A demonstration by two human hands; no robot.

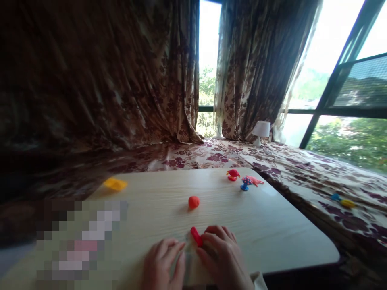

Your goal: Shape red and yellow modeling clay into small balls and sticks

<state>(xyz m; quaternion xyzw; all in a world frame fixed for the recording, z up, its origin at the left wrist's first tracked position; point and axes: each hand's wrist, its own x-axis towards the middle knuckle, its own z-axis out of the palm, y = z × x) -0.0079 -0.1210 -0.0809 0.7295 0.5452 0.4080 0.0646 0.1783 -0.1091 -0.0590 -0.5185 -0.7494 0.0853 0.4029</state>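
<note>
My right hand (222,251) is closed, thumb and fingers at the lower end of a short red stick-shaped piece (195,235), which looks like modelling clay. My left hand (163,262) rests low over the table to its left, thumb and forefinger tips drawn close together. A faint see-through strip (188,264) lies between the two hands; whether the left fingertips grip it is hard to make out. Beyond the hands sits an orange-red ball (194,202), clay-like and slightly lumpy, apart from both.
On the pale table (157,189), a yellow piece (115,184) lies far left. Far right stand a red toy (233,174), a blue spotted toy (246,183) and a pinkish-red piece (256,181). Blurred pixels cover the left side. A white lamp (261,129) stands by the curtains.
</note>
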